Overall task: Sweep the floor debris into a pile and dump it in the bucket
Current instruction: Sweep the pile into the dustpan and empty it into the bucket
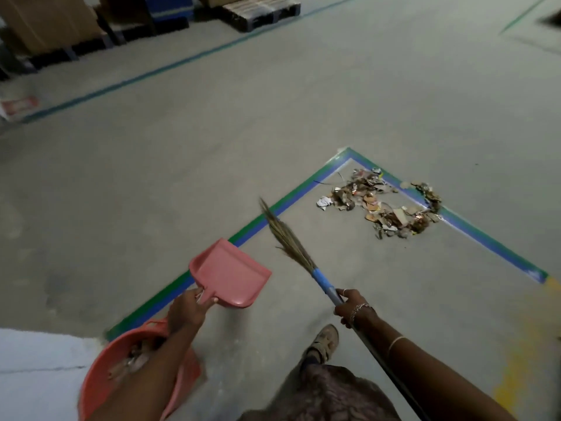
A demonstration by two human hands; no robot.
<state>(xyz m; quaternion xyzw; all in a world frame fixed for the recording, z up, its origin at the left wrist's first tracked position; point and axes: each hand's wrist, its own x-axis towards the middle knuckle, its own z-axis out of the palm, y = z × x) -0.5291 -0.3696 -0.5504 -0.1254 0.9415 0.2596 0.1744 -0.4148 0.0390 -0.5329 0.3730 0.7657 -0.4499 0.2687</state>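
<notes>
The left grip [185, 311] clasps the dustpan [233, 275], the right grip [352, 305] the broom [291, 244]; the debris pile [385, 202] lies at one o'clock (hugging the taped corner [349, 151]), with open floor [182, 162] toward ten.

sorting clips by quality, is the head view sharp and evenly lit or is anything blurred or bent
Head view: dim, flat light, no glare or hard shadows; pallets at the top smeared by blur; debris mid-frame sharpest; dustpan and broom slightly soft; wide-angle lens slightly bows the near tape.
</notes>
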